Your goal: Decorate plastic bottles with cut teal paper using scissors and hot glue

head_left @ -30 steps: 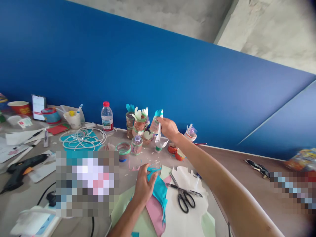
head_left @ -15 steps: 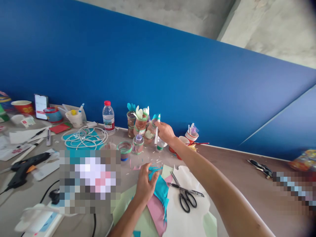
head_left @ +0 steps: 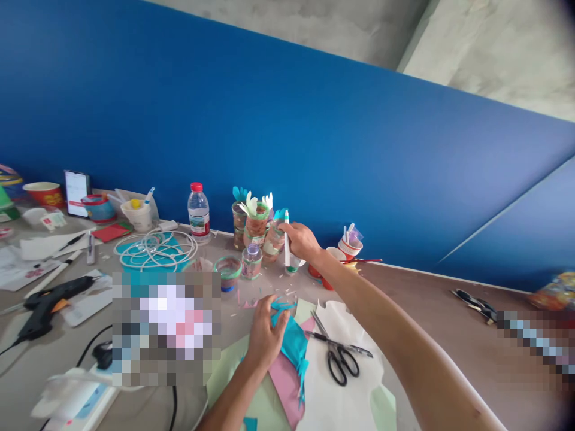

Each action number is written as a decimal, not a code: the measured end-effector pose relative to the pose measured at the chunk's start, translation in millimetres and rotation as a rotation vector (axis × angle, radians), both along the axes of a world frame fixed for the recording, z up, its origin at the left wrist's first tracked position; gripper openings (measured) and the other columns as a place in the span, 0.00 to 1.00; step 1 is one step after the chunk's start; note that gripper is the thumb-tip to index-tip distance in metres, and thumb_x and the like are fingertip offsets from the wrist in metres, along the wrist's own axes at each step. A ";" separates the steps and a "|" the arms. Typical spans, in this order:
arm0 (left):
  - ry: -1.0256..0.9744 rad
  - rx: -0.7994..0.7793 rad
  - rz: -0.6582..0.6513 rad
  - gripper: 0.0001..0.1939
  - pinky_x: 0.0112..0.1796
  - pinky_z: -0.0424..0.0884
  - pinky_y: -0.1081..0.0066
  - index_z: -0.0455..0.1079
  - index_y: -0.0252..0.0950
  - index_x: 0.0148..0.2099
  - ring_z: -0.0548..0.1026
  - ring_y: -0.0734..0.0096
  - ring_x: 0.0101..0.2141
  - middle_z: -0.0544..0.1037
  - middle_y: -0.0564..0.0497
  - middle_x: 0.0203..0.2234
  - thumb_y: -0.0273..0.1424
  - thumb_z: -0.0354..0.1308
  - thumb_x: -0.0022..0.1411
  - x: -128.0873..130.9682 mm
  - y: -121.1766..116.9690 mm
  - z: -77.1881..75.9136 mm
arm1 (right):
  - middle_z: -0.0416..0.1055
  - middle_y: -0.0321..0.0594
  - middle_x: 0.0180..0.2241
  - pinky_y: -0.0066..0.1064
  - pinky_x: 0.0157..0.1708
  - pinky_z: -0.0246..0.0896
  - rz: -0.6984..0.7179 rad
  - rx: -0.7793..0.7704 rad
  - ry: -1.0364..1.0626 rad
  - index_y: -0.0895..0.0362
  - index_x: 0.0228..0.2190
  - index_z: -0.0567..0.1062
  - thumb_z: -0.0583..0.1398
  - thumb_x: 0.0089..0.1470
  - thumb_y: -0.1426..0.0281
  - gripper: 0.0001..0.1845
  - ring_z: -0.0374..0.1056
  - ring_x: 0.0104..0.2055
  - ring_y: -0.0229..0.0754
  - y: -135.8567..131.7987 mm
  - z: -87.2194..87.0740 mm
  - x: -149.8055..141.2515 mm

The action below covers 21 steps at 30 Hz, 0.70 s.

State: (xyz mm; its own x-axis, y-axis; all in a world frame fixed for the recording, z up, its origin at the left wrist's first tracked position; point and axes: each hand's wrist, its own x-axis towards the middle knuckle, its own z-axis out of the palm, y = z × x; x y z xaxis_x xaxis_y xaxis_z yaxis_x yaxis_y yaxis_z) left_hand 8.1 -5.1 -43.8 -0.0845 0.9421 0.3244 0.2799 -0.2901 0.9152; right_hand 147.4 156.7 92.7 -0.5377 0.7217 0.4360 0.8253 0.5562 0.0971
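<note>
My right hand [head_left: 303, 240] reaches far forward and is closed on a white marker [head_left: 287, 245] with a green band, held upright. The marker is in front of the clear jars [head_left: 272, 240] and a small cup [head_left: 291, 266] with green on it. Nearer to me, my left hand [head_left: 265, 332] rests with thumb and fingers apart beside fringed blue paper [head_left: 293, 341]; the thumb touches or overlaps its edge. Under the blue piece lie pink paper [head_left: 285, 383] and light green paper [head_left: 229, 368]. Black-handled scissors [head_left: 341, 362] and a pen [head_left: 317, 337] lie on white paper [head_left: 335, 404].
Paper flowers [head_left: 253, 205] stand in jars against the blue partition [head_left: 287, 131]. A water bottle [head_left: 198, 212], coiled white cable [head_left: 155, 251], black glue gun [head_left: 54, 302] and power strip [head_left: 90, 401] are to the left. Red-and-white paper cups [head_left: 349, 245] stand right of my right hand.
The marker has turned slightly more upright and moved a little in my right hand. My left hand has hardly moved.
</note>
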 end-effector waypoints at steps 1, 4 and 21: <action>-0.003 0.000 -0.001 0.21 0.47 0.70 0.56 0.66 0.34 0.51 0.73 0.57 0.47 0.74 0.40 0.44 0.43 0.53 0.61 0.0 0.0 -0.2 | 0.74 0.45 0.34 0.32 0.35 0.53 0.018 0.015 -0.012 0.56 0.47 0.71 0.53 0.55 0.75 0.18 0.64 0.34 0.44 -0.3 0.8 0.0; -0.009 -0.007 -0.010 0.22 0.46 0.71 0.56 0.66 0.34 0.51 0.73 0.57 0.47 0.74 0.39 0.45 0.43 0.52 0.61 -0.1 0.0 -0.5 | 0.74 0.44 0.31 0.32 0.34 0.51 0.072 0.056 -0.071 0.57 0.43 0.73 0.53 0.55 0.75 0.15 0.64 0.33 0.44 -1.4 3.0 -1.0; -0.029 -0.004 -0.023 0.21 0.51 0.66 0.54 0.66 0.34 0.51 0.71 0.57 0.50 0.74 0.39 0.47 0.42 0.53 0.61 -2.0 1.6 0.1 | 0.75 0.43 0.35 0.32 0.35 0.50 0.130 0.010 -0.087 0.56 0.49 0.69 0.54 0.51 0.76 0.22 0.65 0.35 0.44 -13.9 9.9 4.5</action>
